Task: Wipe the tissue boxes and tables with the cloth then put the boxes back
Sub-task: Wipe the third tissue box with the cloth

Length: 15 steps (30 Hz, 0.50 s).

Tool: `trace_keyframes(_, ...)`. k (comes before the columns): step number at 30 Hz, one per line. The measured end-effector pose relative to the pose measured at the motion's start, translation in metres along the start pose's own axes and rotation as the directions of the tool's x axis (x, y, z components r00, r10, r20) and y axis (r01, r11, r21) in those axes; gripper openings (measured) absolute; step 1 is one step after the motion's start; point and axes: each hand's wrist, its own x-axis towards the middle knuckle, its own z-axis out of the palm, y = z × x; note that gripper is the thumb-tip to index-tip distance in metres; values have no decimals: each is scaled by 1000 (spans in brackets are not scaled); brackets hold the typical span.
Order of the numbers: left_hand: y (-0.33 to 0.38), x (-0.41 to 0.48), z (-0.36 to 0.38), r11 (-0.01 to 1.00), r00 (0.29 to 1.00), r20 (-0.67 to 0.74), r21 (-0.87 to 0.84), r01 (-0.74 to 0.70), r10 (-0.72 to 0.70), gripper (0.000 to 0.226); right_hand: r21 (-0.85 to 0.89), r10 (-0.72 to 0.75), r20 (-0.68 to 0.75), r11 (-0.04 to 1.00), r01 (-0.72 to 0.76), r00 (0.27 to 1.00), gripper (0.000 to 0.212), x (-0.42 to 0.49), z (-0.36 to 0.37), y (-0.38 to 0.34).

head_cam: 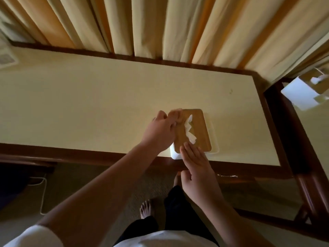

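1. Left of the middle of the frame, the left hand (160, 131) curls at the far left edge of the tissue box (199, 134). It seems to pinch a pale cloth (176, 110).
2. On the surface (89, 104), the tissue box points its long side up the frame.
3. Just below, the right hand (194, 157) rests straight fingers on its near end.

Table (89, 107) left of tissue box (199, 129) seems open; curtains (160, 27) close behind.
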Motion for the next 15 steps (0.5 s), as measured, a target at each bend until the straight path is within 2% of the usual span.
trace_keyframes(4, 2, -46, 2, 991, 990, 31, 15, -135, 135, 39, 43, 22, -58, 999, -19, 998, 64, 0, 4, 0)
trace_keyframes(10, 4, 18, -9, 991, 998, 63, 130, 21, -30, 47, 28, 10, -25, 1000, -9, 1000, 68, -1, 2, -1)
trace_keyframes(15, 16, -30, -10, 985, 992, 118, 170, 22, -42, 52, 7, 14, -59, 1000, -14, 998, 73, -1, 4, -3)
